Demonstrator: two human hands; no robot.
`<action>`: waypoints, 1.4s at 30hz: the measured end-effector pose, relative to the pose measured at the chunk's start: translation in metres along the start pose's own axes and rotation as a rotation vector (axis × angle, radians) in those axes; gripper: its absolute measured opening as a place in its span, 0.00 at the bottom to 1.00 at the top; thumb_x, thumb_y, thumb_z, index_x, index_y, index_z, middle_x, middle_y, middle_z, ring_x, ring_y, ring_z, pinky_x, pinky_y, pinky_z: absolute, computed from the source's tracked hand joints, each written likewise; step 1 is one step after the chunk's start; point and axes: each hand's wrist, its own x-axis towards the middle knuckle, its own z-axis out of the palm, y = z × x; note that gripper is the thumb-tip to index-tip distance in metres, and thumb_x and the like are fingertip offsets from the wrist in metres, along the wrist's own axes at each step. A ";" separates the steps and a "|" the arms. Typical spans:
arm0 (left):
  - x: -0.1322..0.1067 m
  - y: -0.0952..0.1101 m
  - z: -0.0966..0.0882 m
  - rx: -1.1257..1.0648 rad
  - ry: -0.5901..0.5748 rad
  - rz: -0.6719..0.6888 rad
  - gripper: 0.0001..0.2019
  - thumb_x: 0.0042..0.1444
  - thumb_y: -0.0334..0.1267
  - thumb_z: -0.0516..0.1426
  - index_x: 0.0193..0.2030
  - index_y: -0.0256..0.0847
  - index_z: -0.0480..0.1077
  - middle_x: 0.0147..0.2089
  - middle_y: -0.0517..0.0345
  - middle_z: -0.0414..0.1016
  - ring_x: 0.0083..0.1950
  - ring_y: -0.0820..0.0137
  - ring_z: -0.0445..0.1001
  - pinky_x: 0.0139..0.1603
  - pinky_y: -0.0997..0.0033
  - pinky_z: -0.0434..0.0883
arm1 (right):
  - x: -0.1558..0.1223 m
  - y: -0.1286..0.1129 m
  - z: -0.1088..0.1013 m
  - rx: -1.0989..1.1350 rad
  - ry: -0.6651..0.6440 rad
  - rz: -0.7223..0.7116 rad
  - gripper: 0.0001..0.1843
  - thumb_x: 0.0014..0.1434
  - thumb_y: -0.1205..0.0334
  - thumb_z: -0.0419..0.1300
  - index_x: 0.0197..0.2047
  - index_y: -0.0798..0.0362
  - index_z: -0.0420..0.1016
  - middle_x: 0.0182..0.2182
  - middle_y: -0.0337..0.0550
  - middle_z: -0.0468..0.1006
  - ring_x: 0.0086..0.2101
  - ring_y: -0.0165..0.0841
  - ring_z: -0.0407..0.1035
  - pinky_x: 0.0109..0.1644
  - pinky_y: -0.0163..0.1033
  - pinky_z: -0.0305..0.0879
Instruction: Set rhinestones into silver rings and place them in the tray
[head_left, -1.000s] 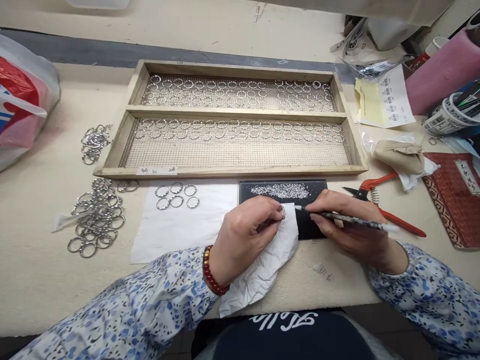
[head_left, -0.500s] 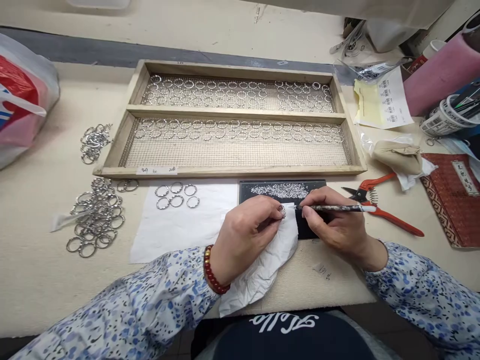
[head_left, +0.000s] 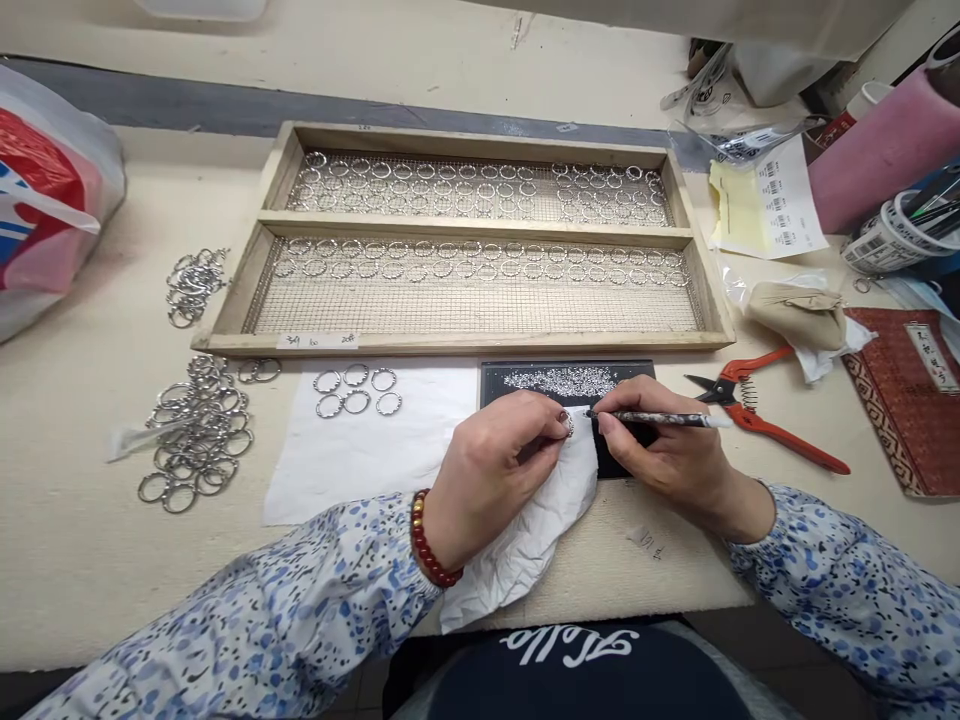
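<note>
Between thumb and forefinger, my left hand (head_left: 504, 462) pinches a small silver ring (head_left: 569, 424). Under that hand lies a crumpled white tissue (head_left: 536, 535). My right hand (head_left: 667, 450) is closed round a slim, dark-patterned pen-like tool (head_left: 660, 418) with a pale end; its tip is close to the ring over the tissue's edge. Behind both hands is a black ridged tray (head_left: 491, 384) with many tiny sparkling stones (head_left: 559, 381), partly covered by my hands. On a white sheet (head_left: 330, 470) to the left, several silver rings (head_left: 357, 402) sit in two rows.
A wooden frame with mesh (head_left: 472, 345) holds rows of rings at the back. Loose ring piles (head_left: 199, 435) lie at left, near a plastic bag (head_left: 52, 200). Orange-handled cutters (head_left: 795, 440), a red booklet (head_left: 907, 400) and a cup of tools (head_left: 874, 240) are at right.
The pen-like tool's tip has shifted slightly, and its rear end has dipped and moved left. My left hand keeps its pinch on the ring. The whole view has shifted a little.
</note>
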 end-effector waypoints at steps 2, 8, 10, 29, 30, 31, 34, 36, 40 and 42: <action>0.000 0.000 0.000 -0.003 0.001 0.003 0.07 0.53 0.23 0.60 0.32 0.40 0.72 0.37 0.52 0.79 0.40 0.65 0.79 0.40 0.65 0.79 | 0.000 0.000 0.000 0.003 0.010 0.002 0.03 0.61 0.69 0.58 0.38 0.54 0.72 0.30 0.40 0.76 0.30 0.29 0.71 0.30 0.34 0.68; 0.001 0.000 0.000 0.002 0.000 0.010 0.08 0.53 0.22 0.60 0.32 0.39 0.71 0.37 0.52 0.79 0.40 0.66 0.78 0.40 0.65 0.78 | 0.000 -0.005 -0.003 0.043 0.074 0.037 0.04 0.59 0.71 0.59 0.38 0.55 0.73 0.29 0.39 0.74 0.29 0.28 0.69 0.32 0.34 0.68; 0.001 -0.001 0.001 0.001 0.005 0.016 0.08 0.52 0.21 0.60 0.32 0.39 0.71 0.37 0.52 0.79 0.40 0.67 0.78 0.40 0.66 0.78 | 0.000 -0.007 -0.003 0.058 0.093 0.047 0.04 0.59 0.71 0.59 0.38 0.54 0.73 0.29 0.39 0.74 0.29 0.28 0.69 0.33 0.34 0.68; 0.001 0.000 0.001 0.001 0.007 0.006 0.06 0.54 0.25 0.59 0.31 0.40 0.72 0.36 0.52 0.79 0.39 0.65 0.79 0.39 0.64 0.78 | 0.002 -0.002 0.001 -0.016 0.014 -0.010 0.04 0.60 0.69 0.57 0.38 0.54 0.71 0.29 0.40 0.76 0.29 0.29 0.70 0.30 0.34 0.68; 0.001 0.000 0.001 0.002 0.008 0.009 0.06 0.54 0.25 0.59 0.31 0.40 0.72 0.36 0.52 0.79 0.39 0.65 0.79 0.39 0.64 0.78 | 0.001 -0.002 0.001 -0.012 0.019 -0.007 0.03 0.60 0.69 0.58 0.39 0.53 0.71 0.29 0.40 0.76 0.29 0.29 0.70 0.30 0.34 0.69; 0.001 0.000 0.000 0.003 0.009 0.012 0.06 0.53 0.25 0.60 0.31 0.40 0.72 0.36 0.52 0.79 0.39 0.65 0.79 0.38 0.65 0.78 | 0.001 -0.002 0.001 -0.008 0.025 -0.003 0.03 0.60 0.69 0.58 0.39 0.53 0.71 0.29 0.40 0.76 0.29 0.29 0.70 0.30 0.34 0.69; 0.001 0.000 0.000 0.003 0.007 0.015 0.07 0.53 0.23 0.60 0.31 0.39 0.72 0.36 0.52 0.79 0.40 0.65 0.79 0.39 0.65 0.78 | 0.000 -0.002 0.000 -0.002 0.046 0.007 0.03 0.60 0.70 0.58 0.38 0.53 0.71 0.29 0.39 0.75 0.28 0.28 0.69 0.30 0.34 0.68; 0.001 0.000 0.000 0.002 0.005 0.014 0.07 0.53 0.23 0.59 0.31 0.39 0.72 0.36 0.52 0.79 0.40 0.65 0.79 0.39 0.65 0.78 | 0.001 -0.002 0.000 -0.001 0.056 0.010 0.03 0.60 0.70 0.58 0.38 0.53 0.71 0.29 0.39 0.75 0.28 0.28 0.69 0.29 0.34 0.68; 0.001 0.001 0.000 0.005 0.003 0.015 0.08 0.53 0.23 0.60 0.31 0.40 0.71 0.36 0.52 0.79 0.39 0.65 0.79 0.38 0.65 0.78 | 0.002 -0.004 0.000 0.009 0.057 0.019 0.04 0.59 0.70 0.58 0.38 0.53 0.71 0.29 0.39 0.75 0.28 0.29 0.70 0.30 0.34 0.68; 0.001 0.001 0.000 0.004 0.005 0.016 0.08 0.53 0.23 0.59 0.31 0.40 0.71 0.36 0.52 0.79 0.39 0.66 0.79 0.39 0.65 0.78 | 0.002 -0.006 -0.001 0.020 0.088 0.036 0.04 0.59 0.70 0.58 0.37 0.53 0.72 0.29 0.39 0.74 0.28 0.29 0.69 0.31 0.35 0.69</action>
